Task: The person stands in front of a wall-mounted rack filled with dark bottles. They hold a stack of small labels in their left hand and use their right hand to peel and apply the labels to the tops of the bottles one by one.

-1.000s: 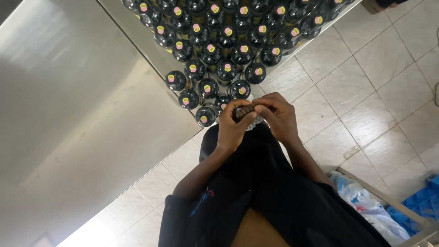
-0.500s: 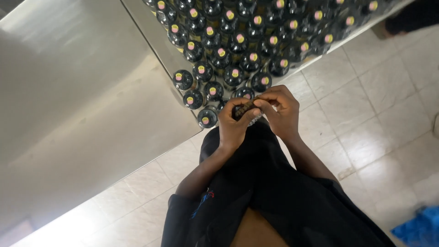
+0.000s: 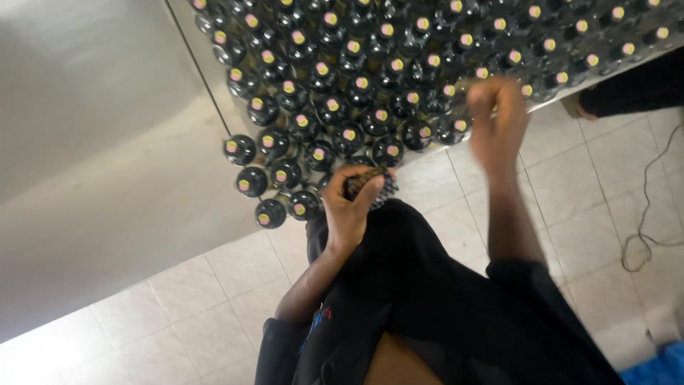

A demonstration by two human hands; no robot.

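I see the left hand w/ fingers curled tight around a small dark roll of what looks like sticker strip, pale dotted edge showing at its right end; roll sits in the palm just off the near edge of the steel table, right by the nearest bottles. Thumb lies over the top of the roll, knuckles toward the bottles, forearm running down and left to the dark shirt. Roll's long axis looks roughly left-right across the view, slightly tipped up at the right end; too small and dark to tell more. Right hand is well apart from the roll, raised over the bottles at the table's right edge, arm nearly straight up the frame. It's motion-blurred, fingers seem bunched together but I can't tell if they pinch anything. Bottles are dark, upright, packed cap to cap in rows over the table's far part, each cap w/ a small pink-and-yellow round sticker; a few stragglers at the near corner, just left of the left hand. Pale tiled floor below, thin cable lying at right, another person's dark sleeve at upper right.
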